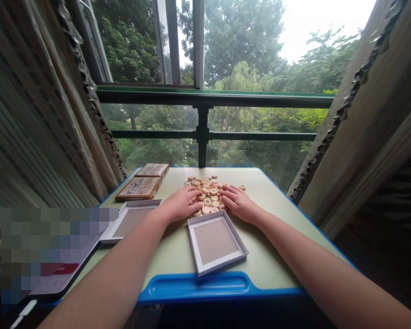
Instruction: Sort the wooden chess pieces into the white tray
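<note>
A heap of round wooden Chinese chess pieces [207,201] lies in the middle of the table, some with characters facing up. On the heap's left side rests my left hand [182,204], fingers spread and touching the pieces. My right hand [239,202] lies at the right side, its fingers stretched over the edge of the heap. Neither hand grips a piece that I can make out. Just in front of the pile sits a shallow white box tray [241,250], with nothing in it. One piece [242,187] lies apart beyond my right hand.
Left of my left arm is another shallow white box tray [125,211]. Two printed boxes [139,188] lie behind it. A tablet-like device [71,269] with a white cable [27,310] is at the left edge. The table [277,269] has a blue rim; a railed window stands behind.
</note>
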{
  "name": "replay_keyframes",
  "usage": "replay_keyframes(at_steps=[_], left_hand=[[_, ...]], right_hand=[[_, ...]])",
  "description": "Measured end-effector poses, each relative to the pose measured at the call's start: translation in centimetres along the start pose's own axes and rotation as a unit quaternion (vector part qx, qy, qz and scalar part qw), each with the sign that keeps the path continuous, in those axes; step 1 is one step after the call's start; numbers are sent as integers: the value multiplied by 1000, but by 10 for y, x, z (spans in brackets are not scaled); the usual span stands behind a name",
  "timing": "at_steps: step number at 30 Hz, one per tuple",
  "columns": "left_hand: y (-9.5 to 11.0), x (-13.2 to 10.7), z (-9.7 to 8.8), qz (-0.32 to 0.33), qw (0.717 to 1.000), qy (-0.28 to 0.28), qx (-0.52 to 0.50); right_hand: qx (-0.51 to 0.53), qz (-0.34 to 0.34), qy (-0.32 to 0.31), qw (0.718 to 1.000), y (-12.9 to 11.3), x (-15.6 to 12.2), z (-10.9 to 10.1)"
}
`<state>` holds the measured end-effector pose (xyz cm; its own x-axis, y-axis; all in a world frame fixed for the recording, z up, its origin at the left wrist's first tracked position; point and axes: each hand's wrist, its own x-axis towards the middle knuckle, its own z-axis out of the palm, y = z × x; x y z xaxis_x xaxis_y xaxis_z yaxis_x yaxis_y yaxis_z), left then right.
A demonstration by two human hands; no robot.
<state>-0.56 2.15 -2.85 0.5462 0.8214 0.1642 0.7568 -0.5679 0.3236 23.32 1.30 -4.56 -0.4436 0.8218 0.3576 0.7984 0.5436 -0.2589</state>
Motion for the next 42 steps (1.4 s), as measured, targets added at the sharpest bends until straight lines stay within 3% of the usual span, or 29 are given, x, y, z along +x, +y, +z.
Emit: replay_keyframes(at_steps=[4, 9, 14, 19, 23, 26, 29, 32, 42], left_hand=[[2, 0, -3, -23, 999, 17, 28], [5, 1, -5, -40, 995, 61, 63], [6, 0, -4, 5, 999, 22, 36], [9, -5, -10, -56, 992, 25, 112], [10, -7, -15, -74, 990, 39, 115], [11, -7, -13, -47, 993, 50, 99], [12, -6, -10, 7, 997, 39, 68], [13, -5, -9, 26, 997, 25, 63], [22, -3, -10, -42, 988, 30, 147]], right_hand=[[28, -2, 27, 999, 2, 1, 1], [42, 7, 4, 999, 1, 1, -2], [-33, 49, 30, 998, 4, 1, -5], [-112, 80, 75, 988, 13, 1, -6], [-104, 97, 123, 982, 14, 0, -8], [-44, 42, 126, 990, 4, -1, -10], [9, -70, 56, 996, -10, -3, -12], [13, -107, 10, 994, -18, -4, -13], [-25, 48, 41, 998, -16, -2, -10]])
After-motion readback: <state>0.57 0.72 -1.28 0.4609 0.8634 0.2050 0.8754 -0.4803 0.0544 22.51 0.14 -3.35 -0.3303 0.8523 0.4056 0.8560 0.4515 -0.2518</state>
